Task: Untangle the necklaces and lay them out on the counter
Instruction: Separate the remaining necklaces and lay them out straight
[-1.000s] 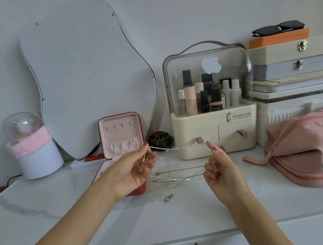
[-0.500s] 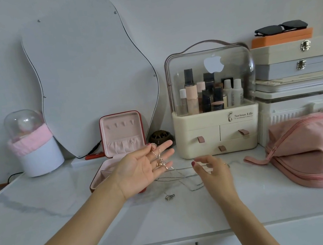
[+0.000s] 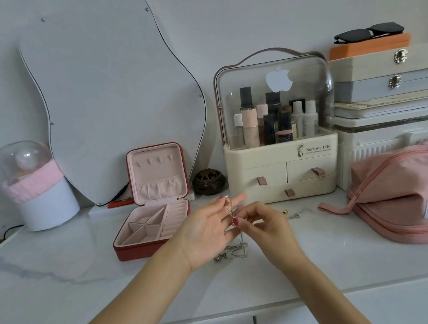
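My left hand [image 3: 207,229] is held palm up above the white marble counter [image 3: 87,286], fingers spread, with a thin gold chain [image 3: 229,212] draped over them. My right hand [image 3: 265,223] meets it from the right and pinches that chain at my left fingertips. From the pinch the tangled silver necklaces [image 3: 232,252] hang down and bunch in a small heap on the counter between my wrists. A small clasp piece [image 3: 294,215] lies on the counter right of my right hand.
An open red jewellery box [image 3: 155,226] with pink lining sits left of my hands. Behind stand a wavy mirror [image 3: 114,99], a cream cosmetics organiser [image 3: 283,168] and a dark round pot [image 3: 208,181]. A pink pouch [image 3: 417,192] fills the right side, stacked boxes behind it.
My hands came together from stretched apart. The taut chains slackened and dropped into a heap on the counter. My left hand opened palm up; my right now pinches the chain on it.
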